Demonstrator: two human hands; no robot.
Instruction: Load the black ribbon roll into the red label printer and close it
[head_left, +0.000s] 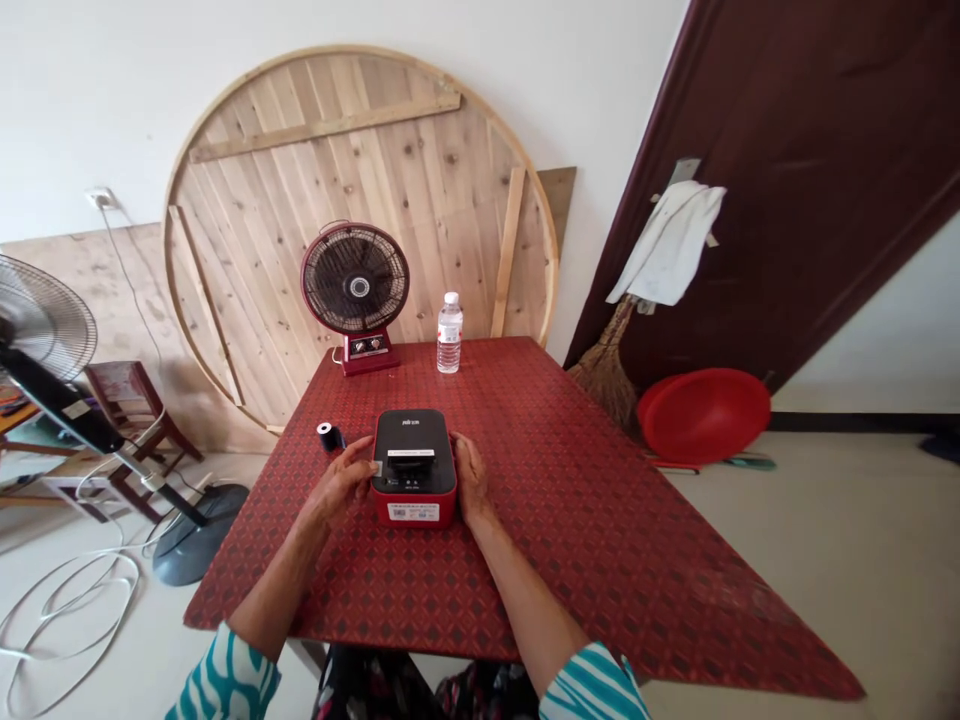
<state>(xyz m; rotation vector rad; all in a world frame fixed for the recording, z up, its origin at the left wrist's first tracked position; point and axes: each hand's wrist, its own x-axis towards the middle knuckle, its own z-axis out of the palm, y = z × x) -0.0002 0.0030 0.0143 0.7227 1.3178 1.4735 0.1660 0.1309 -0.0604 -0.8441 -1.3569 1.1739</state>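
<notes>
A small boxy device (pixel 412 436) with a black top and red sides sits on the table in front of me; it looks like a label printer. A narrow white strip shows at the slot in its top, and a printed label is stuck on its near side. My left hand (pixel 341 480) lies along its left side, fingers stretched out, with a fingertip touching the top near the left edge. Against the right side rests my right hand (pixel 471 475), its fingers curved around the far right corner. A small black roll (pixel 328 437) with a white end stands just left of the device.
On the red patterned table (pixel 570 520), a red fan (pixel 356 290) and a water bottle (pixel 448 335) stand at the back. A round wooden board (pixel 442 200) leans on the wall. Left are a floor fan (pixel 67 390) and coiled cable (pixel 71 600); right, a broom (pixel 611 370) and red basin (pixel 705 415).
</notes>
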